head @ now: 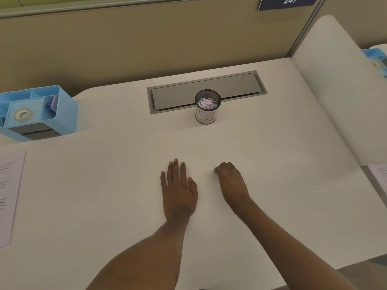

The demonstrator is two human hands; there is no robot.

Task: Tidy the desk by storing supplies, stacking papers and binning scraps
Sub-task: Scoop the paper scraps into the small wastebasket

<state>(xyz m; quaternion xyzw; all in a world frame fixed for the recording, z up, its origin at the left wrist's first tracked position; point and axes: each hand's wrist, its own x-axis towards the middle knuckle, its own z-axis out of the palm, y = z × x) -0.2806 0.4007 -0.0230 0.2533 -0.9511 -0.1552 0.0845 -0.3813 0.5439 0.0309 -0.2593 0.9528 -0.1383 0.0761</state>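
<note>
My left hand (178, 189) lies flat on the white desk (104, 185), fingers straight and spread, holding nothing. Beside it, my right hand (230, 181) rests on the desk with its fingers curled under; nothing shows in it. A black mesh cup (207, 107) with a white label stands at the back centre, with crumpled paper scraps (207, 103) inside. At the back left stands a blue organiser (37, 114) that holds a tape roll (23, 114) and small supplies. Printed papers (8, 195) lie at the left edge.
A grey cable hatch (209, 88) is set into the desk behind the cup. A white divider (335, 91) rises on the right, with another blue organiser (377, 59) and a sheet of paper (380, 172) beyond it. A beige partition closes the back.
</note>
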